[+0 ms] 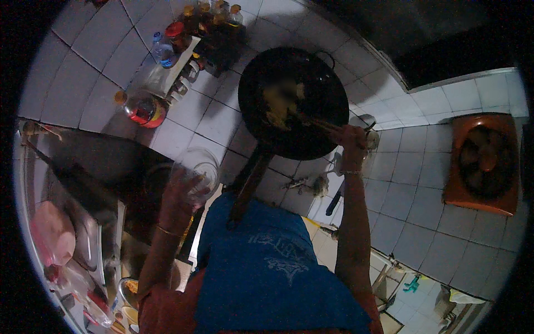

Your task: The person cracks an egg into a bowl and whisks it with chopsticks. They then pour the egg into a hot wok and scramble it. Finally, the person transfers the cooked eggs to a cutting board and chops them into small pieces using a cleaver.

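My left hand [185, 188] holds a clear round container [204, 167] low beside the wok's handle. With my right hand [350, 137] I grip thin wooden sticks, likely chopsticks [319, 124], whose far ends reach down into the wok. The dark wok [321, 89] stands on the tiled counter area, its long handle [250, 188] pointing back towards me. Yellowish food [277, 108] lies in the middle of the wok; its exact kind is too dim to tell. The wok hides whatever is under it.
At the back left stand several sauce bottles [204, 16], a jar with a red lid [175, 31] and a bottle of red liquid [146, 110]. A dark-handled tool [333, 203] lies near my right forearm. An orange-framed fan [486, 163] is at the right; plastic bags [52, 234] are at the left.
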Available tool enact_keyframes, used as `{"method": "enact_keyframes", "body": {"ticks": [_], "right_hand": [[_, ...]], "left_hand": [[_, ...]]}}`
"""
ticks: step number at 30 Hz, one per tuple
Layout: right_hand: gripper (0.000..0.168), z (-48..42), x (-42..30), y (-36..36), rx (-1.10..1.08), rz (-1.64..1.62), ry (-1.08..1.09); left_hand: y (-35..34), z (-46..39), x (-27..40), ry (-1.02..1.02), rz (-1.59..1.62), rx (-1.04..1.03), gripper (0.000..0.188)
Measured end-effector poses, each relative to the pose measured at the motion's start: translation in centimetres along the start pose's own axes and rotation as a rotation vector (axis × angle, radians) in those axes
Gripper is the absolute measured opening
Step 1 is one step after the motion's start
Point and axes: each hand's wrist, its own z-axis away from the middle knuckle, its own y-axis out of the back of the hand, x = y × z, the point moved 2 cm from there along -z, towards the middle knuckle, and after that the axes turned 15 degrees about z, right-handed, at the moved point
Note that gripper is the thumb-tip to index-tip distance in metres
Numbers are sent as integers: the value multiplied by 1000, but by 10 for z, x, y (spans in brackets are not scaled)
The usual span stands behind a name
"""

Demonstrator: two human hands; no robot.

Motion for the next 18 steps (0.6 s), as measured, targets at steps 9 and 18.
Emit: {"method": "enact_keyframes", "body": {"ticks": [9, 18], "right_hand": [[13, 27, -24, 19, 117, -188, -245], [14, 29, -45, 24, 80, -74, -164]], "left_hand": [[7, 3, -2, -70, 30, -100, 47], [-10, 8, 6, -12, -28, -57, 43]]}}
